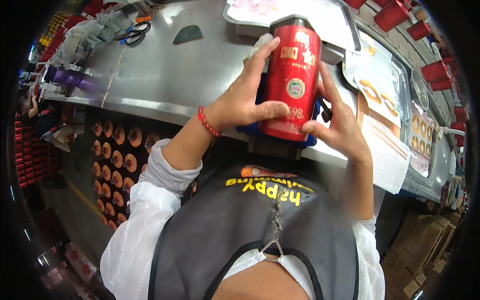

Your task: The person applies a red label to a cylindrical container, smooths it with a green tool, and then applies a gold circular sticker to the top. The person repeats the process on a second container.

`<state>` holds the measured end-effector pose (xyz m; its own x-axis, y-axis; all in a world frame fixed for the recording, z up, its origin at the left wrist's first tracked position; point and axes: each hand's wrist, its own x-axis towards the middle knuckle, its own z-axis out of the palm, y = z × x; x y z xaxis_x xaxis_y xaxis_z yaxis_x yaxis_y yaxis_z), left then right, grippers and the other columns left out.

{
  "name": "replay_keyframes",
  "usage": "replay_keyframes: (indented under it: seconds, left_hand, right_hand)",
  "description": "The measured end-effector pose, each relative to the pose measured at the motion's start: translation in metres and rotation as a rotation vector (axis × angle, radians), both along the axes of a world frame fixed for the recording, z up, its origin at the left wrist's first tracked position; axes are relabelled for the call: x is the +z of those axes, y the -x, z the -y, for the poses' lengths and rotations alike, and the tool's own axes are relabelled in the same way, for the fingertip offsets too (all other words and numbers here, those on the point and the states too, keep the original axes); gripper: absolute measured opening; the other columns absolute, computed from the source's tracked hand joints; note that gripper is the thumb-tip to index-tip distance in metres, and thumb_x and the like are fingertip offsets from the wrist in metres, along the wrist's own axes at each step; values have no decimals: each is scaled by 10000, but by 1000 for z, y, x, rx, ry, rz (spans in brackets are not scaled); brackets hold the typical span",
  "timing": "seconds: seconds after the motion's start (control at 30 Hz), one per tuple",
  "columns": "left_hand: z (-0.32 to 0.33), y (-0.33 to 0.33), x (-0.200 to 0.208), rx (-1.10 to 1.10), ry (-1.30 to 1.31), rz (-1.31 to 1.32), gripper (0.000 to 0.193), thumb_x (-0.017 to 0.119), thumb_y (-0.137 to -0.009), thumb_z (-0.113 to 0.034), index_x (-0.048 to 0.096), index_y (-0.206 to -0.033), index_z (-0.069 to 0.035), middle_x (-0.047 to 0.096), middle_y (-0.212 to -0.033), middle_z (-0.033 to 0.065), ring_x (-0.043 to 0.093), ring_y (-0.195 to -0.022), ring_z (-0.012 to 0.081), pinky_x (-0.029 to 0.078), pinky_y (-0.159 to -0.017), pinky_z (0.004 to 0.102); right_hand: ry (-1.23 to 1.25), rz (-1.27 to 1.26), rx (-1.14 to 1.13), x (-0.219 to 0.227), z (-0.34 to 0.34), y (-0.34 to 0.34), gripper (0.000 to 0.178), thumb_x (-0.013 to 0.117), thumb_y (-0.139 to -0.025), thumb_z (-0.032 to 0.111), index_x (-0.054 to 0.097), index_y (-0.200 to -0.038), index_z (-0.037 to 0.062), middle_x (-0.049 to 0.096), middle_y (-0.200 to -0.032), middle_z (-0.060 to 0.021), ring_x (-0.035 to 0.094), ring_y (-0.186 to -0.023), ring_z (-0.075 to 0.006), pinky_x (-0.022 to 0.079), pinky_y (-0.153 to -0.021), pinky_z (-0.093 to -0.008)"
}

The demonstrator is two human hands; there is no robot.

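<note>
Upright in the head picture, a glossy red bottle (292,70) with gold and white print and a round pale badge lies between my two hands at the table's near edge. My left hand (250,95) wraps its left side, the thumb pressed across the lower front. From the right, my right hand (342,117) grips the other side, with its thumb near the bottle's lower corner and its fingers partly behind it. Under the bottle shows a blue support (307,140), mostly covered. A small black part (326,111) sticks out beside my right palm.
On the steel table (165,75) lie a dark green half-round scraper (188,34) and scissors (136,34). A white-lined tray (240,17) sits behind the bottle. Sheets with gold ring decals (380,95) lie right. Red bottles (392,17) stand beyond; flattened cardboard (417,250) leans lower right.
</note>
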<state>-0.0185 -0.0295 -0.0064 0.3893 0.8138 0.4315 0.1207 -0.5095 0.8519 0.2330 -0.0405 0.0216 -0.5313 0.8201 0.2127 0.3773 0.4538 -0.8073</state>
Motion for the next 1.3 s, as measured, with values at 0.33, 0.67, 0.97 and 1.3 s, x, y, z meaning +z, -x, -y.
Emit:
replay_keyframes:
  seconds: [0.33, 0.67, 0.97, 1.3]
  left_hand:
    - [-45, -26, 26, 303, 120, 56, 561, 705, -929, -322, 474, -1331, -7, 501, -1331, 143, 519, -1236, 235, 402, -1075, 395]
    - [-59, -30, 16, 294, 188, 68, 435, 696, -944, -282, 514, -1217, 3, 555, -1135, 92, 568, -941, 108, 513, -804, 254]
    - [-61, -30, 16, 255, 229, 172, 507, 707, -923, -367, 508, -1215, -3, 562, -1129, 135, 556, -1023, 208, 466, -903, 332]
    - [-6, -8, 11, 166, -116, -114, 887, 730, -807, -613, 401, -1448, -96, 355, -1473, 240, 340, -1356, 410, 281, -1144, 492]
  right_hand:
    - [12, 94, -41, 11, 8, 2, 1217, 843, -716, 515, 159, -1576, -7, 575, -1212, -250, 581, -1057, -352, 463, -957, -424]
    - [-16, 158, -12, 19, 7, 3, 1209, 836, -730, 503, 144, -1576, -16, 567, -1236, -245, 562, -1066, -353, 451, -964, -421]
    - [-34, 150, -18, 18, 4, 3, 1178, 820, -747, 500, 160, -1574, -16, 564, -1252, -252, 564, -1081, -363, 447, -977, -423]
    - [-172, 89, -111, 21, -3, -10, 784, 766, -853, 143, 372, -1522, 39, 641, -1215, -229, 665, -1000, -303, 542, -791, -347]
